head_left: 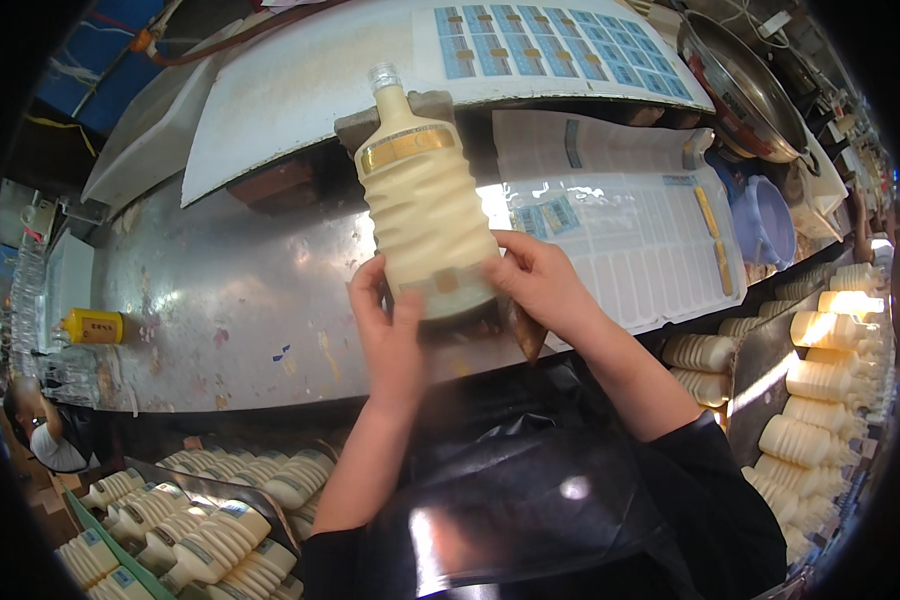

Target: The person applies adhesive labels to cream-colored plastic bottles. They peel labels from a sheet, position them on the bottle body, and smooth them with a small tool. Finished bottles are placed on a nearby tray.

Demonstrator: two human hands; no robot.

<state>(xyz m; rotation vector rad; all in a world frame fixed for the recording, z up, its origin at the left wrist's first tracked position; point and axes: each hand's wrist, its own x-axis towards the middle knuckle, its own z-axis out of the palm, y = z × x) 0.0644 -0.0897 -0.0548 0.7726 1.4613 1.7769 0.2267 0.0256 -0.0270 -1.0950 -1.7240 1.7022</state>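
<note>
Hands: left hand (390, 325) and right hand (550, 285) both gripping the lower end of one bottle, thumbs on its front, fingers curled round its sides.
Cream bottle (425, 205): held over the table with its neck pointing away from the person; cream-coloured, rippled body, clear neck, gold band at the shoulder, paler see-through base; whether the cream is coating or filling, I cannot tell.
Brown pointed piece (523, 335): just beneath the right hand; whether gripped or lying there is unclear.
Dark block (432, 106): behind the bottle's neck.
Lilac basin (765, 222): at the table's right; contents hard to make out.
Metal pan (745, 85): wide and round, beyond the basin.
Yellow container (95, 326): lying at the table's left end.
Green-edged crate (113, 548): lower left, packed with cream bottles lying down.
Right-hand stacks (820, 430): many more cream bottles on their sides, in rows.
Metal table (210, 290): shiny, flecked with paint-like spots.
White board (310, 65): along the far side, bearing blue label sheets (560, 42).
Translucent sheets (620, 245): spread right of the bottle, a few labels remaining.
Room: another person (55, 435) at far left.
</note>
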